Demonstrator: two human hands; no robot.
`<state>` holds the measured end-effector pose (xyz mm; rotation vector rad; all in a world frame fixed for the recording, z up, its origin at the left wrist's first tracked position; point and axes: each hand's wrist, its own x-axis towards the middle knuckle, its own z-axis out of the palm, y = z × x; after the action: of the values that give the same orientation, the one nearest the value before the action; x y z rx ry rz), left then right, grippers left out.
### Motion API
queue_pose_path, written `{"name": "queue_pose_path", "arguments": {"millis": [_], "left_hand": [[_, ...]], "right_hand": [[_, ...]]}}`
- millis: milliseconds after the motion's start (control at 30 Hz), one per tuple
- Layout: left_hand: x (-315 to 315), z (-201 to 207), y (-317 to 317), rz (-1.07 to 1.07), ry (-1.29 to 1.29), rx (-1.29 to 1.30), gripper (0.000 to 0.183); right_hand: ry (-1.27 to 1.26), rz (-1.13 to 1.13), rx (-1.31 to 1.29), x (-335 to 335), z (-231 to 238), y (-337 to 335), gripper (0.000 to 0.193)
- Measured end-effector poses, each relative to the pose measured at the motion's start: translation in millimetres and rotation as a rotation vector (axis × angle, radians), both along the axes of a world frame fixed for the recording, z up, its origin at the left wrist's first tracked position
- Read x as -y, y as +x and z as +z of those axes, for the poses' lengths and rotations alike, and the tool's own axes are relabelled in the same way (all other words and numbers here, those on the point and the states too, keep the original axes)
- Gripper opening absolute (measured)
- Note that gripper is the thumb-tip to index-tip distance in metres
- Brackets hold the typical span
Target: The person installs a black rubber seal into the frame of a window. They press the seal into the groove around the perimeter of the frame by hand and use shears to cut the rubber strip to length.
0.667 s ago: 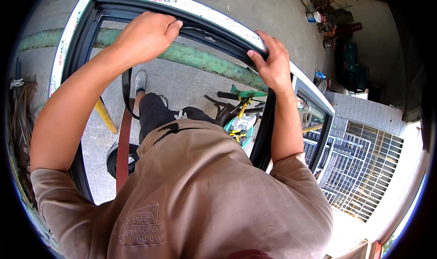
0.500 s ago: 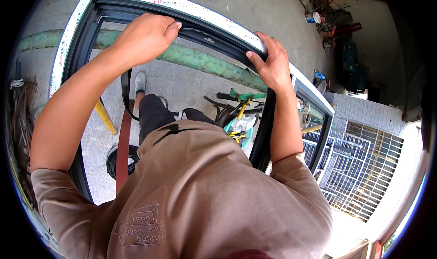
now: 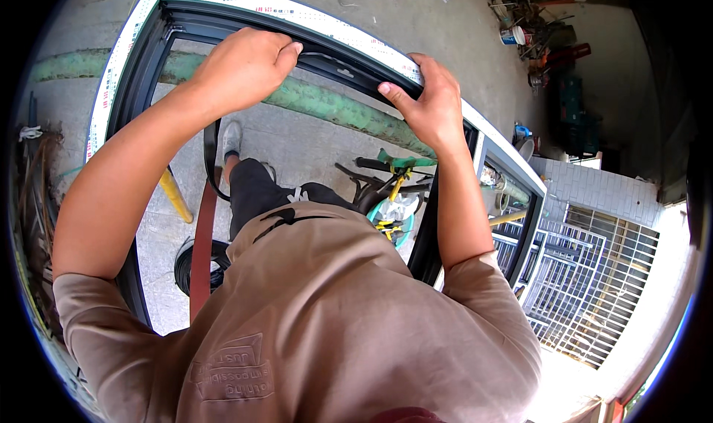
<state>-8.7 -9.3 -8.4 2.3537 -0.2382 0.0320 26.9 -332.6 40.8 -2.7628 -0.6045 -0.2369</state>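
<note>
A large dark window frame [image 3: 356,26], with white printed film along its outer face, surrounds my body. At its far bar my left hand [image 3: 249,65] is closed, thumb against the bent fingers, pinching a thin black sealing strip [image 3: 321,56] that runs along the inner groove. Further right, my right hand [image 3: 434,100] wraps over the same bar, its fingers on the filmed outer side and its thumb pressed on the dark inner edge. A loose black strip [image 3: 211,148] hangs down below my left wrist; where it joins the rest is hidden.
Beneath the frame runs a green, worn pipe [image 3: 345,115]. A teal bucket [image 3: 405,226] with yellow-handled tools stands by my legs, near a black coil [image 3: 184,267] and a yellow pole [image 3: 177,198]. Metal grilles [image 3: 572,267] lean at the right; clutter [image 3: 520,37] lies far right.
My right hand has shifted a little left along the far bar. My left hand stays pinched at the groove, slightly further right in the picture, as the whole view has shifted a bit.
</note>
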Motion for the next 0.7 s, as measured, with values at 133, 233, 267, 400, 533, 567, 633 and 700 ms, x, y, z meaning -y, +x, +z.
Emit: {"name": "queue_pose_path", "arguments": {"millis": [133,233,267,400,533,567,633,700], "left_hand": [[-1,8,1,-0.008,0.042,-0.066,0.046],[1,1,0,-0.006,0.032,-0.03,0.047],[1,-2,-1,0.0,0.012,0.003,0.049],[1,0,-1,0.02,-0.004,0.008,0.048],[2,8,0,0.012,0.057,-0.036,0.047],[2,8,-1,0.011,0.053,-0.05,0.047],[0,2,1,0.005,0.036,-0.02,0.046],[-2,-2,0,-0.001,0.019,0.015,0.046]], "right_hand": [[-0.057,-0.072,0.005,-10,-2,-1,0.061],[-0.058,-0.019,0.025,-6,-3,0,0.064],[-0.057,-0.014,0.026,-8,-2,1,0.064],[-0.069,0.084,0.082,-33,-8,1,0.069],[-0.12,0.095,0.336,-41,-24,1,0.074],[-0.143,0.113,0.348,-43,-22,0,0.076],[-0.165,0.136,0.358,-44,-23,1,0.078],[-0.138,0.215,0.397,-43,-28,4,0.083]]}}
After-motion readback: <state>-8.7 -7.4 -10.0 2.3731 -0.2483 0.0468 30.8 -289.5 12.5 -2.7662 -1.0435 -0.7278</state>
